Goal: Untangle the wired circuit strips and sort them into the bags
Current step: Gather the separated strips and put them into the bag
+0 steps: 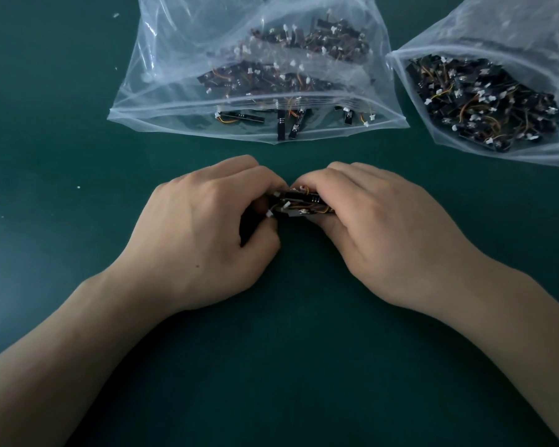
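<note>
We see our left hand and right hand each with a grip grasping one tangled, perhaps several-piece, bundle of circuit strips above the bench, near two bags.

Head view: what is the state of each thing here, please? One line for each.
Bundle of strips: held between both hands, wires tangled.
Left hand: grips the bundle.
Right hand: grips the same bundle.
Middle bag: lies flat, mouth looks open, some strips inside.
Right bag: lies flat, many strips inside, partly out of frame.
</note>
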Demonstrator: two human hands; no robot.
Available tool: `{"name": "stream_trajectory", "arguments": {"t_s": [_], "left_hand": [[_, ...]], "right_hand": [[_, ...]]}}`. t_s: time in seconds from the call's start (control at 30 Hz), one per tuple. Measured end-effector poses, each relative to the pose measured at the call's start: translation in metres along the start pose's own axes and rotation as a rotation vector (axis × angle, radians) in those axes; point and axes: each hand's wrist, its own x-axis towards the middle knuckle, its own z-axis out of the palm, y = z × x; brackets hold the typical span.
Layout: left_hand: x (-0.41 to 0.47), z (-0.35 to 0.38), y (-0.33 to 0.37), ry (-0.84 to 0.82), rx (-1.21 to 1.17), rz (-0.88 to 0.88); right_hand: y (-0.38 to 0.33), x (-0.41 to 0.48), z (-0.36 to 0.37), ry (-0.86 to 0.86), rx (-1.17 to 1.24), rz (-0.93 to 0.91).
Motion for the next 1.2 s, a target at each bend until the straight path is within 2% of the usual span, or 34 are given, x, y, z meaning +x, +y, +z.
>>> {"name": "stream_trajectory", "arguments": {"t_s": [0.1, 0.37, 0.67, 0.97, 1.2], "left_hand": [[-0.001, -0.002, 0.002, -0.028, -0.009, 0.015], [0.001, 0.002, -0.003, 0.032, -0.036, 0.015], [0.004, 0.004, -0.010, 0.026, -0.159, -0.022], [0.002, 0.007, -0.011, 0.050, -0.159, 0.002], [0.002, 0.005, -0.011, 0.032, -0.154, -0.011]], "right_hand": [[0.001, 0.000, 0.000, -0.001, 0.004, -0.005], [0.000, 0.001, 0.001, -0.015, -0.022, -0.014], [0.005, 0.000, -0.003, -0.061, -0.090, -0.112], [0.000, -0.003, -0.007, -0.083, -0.040, -0.045], [-0.001, -0.002, -0.003, -0.031, -0.077, -0.059]]}}
